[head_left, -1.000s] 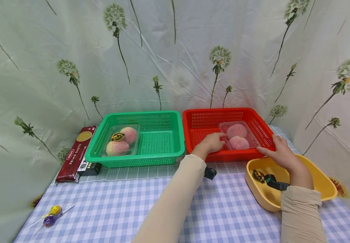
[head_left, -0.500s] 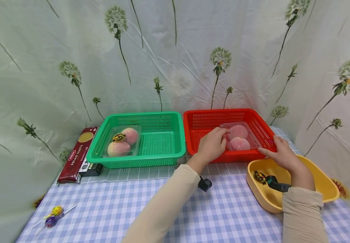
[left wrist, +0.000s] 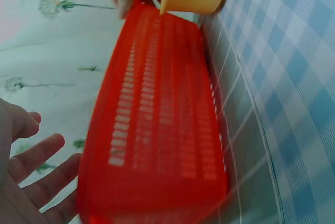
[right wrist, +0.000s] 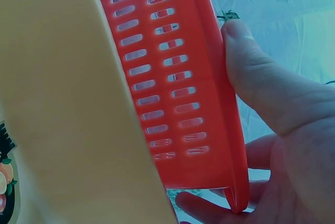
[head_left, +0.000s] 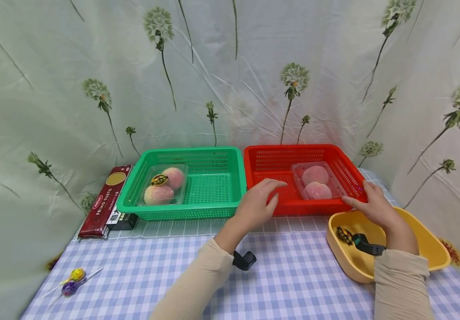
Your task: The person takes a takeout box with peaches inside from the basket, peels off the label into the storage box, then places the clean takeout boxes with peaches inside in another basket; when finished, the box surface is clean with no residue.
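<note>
My right hand [head_left: 377, 208] holds the front right corner of the red basket [head_left: 314, 207]. Its thumb [right wrist: 251, 56] presses along the rim, with the other fingers wrapped round the corner in the right wrist view. In that basket's right half, a clear plastic tray carries two pink peaches [head_left: 315, 175]. My left hand [head_left: 256, 205] hovers at the basket's front left, nothing in its grasp. Spread, loosely bent fingers [left wrist: 36, 156] show beside the red rim in the left wrist view.
Left of the red basket is a green basket [head_left: 210, 210] with two packed peaches [head_left: 159, 194]. A yellow tub [head_left: 426, 249] stands under my right wrist. Farther left lie a dark red spaghetti pack [head_left: 104, 202], a black box [head_left: 123, 222] and two lollipops [head_left: 70, 288].
My left hand has come away from the peach tray, out over the red basket's front left rim. My right hand keeps its hold on the corner.
</note>
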`<state>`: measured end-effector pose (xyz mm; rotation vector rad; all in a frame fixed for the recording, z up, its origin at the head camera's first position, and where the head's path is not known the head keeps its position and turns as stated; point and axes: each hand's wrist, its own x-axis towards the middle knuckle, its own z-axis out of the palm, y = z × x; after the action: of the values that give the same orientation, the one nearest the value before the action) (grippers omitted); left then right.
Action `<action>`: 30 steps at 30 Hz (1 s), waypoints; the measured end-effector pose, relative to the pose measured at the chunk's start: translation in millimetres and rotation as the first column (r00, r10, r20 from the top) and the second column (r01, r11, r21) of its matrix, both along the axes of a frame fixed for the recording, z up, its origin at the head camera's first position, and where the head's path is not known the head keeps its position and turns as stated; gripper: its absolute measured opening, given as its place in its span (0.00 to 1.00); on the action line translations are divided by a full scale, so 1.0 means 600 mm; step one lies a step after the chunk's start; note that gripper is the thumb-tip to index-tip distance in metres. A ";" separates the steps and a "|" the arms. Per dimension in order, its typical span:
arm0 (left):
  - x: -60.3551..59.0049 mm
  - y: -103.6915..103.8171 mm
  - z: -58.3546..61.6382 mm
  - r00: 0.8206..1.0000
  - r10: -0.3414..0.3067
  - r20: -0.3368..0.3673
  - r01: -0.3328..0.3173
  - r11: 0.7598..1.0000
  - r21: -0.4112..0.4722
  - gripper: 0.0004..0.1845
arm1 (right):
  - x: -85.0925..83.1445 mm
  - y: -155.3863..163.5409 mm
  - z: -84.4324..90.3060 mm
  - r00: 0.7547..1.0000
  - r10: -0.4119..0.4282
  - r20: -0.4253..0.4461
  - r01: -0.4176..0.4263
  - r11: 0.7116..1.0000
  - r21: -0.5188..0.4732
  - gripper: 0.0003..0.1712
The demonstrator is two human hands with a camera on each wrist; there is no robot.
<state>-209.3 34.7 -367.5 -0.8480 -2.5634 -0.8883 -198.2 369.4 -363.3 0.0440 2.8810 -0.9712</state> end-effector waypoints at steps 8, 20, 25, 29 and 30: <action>0.021 -0.083 0.000 0.998 -0.012 -0.058 0.022 0.984 0.178 0.18 | 0.003 0.003 0.000 1.000 -0.008 0.009 0.008 1.000 0.005 0.59; 0.020 -0.213 -0.019 0.975 0.157 -0.158 -0.102 0.944 0.314 0.17 | 0.003 0.002 -0.002 1.000 -0.010 0.021 0.010 1.000 -0.005 0.60; 0.015 -0.258 -0.017 0.955 0.269 -0.123 -0.208 0.906 0.369 0.16 | 0.002 0.001 -0.001 1.000 -0.011 0.027 0.011 1.000 -0.003 0.60; 0.010 -0.290 -0.014 0.947 0.312 -0.076 -0.260 0.884 0.387 0.15 | 0.001 0.001 -0.001 0.999 -0.017 0.027 0.017 1.000 0.002 0.61; 0.009 -0.298 -0.014 0.946 0.317 -0.063 -0.268 0.879 0.394 0.15 | 0.001 0.001 -0.001 1.000 -0.015 0.025 0.015 1.000 0.005 0.60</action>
<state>-203.6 -144.0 -375.7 -0.3736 -2.2194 -1.1408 -197.8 370.2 -364.1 0.0777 2.8641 -0.9596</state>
